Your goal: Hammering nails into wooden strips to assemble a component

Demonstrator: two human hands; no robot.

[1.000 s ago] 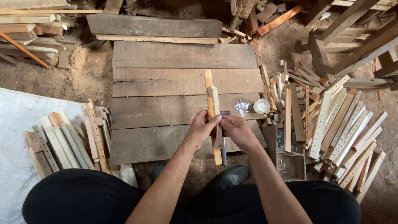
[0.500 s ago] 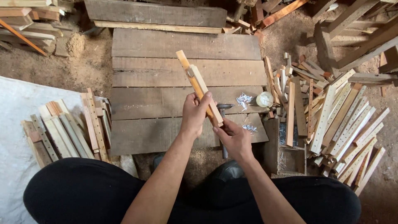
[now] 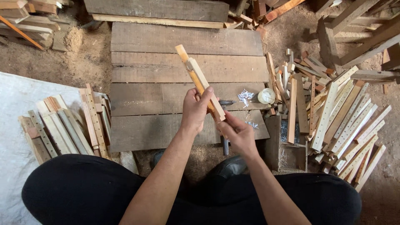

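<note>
My left hand (image 3: 196, 109) grips two joined wooden slats (image 3: 197, 78), one pale and one orange-brown, lifted above the plank work surface (image 3: 158, 66) and tilted up toward the left. My right hand (image 3: 236, 132) holds the lower end of the same slats. A hammer (image 3: 225, 143) lies on the planks just under my right hand, its handle pointing toward me. Loose metal nails (image 3: 246, 96) lie scattered to the right of my hands.
A small white round container (image 3: 266, 96) stands by the nails. Stacked slats (image 3: 62, 125) lie at the left on a white sheet (image 3: 16, 104). A large heap of drilled pale slats (image 3: 346, 121) fills the right. Sawdust and scrap wood surround the planks.
The joined slats were lying on the planks under both hands; they have been lifted and tilted left. My right hand shifted down to their lower end.
</note>
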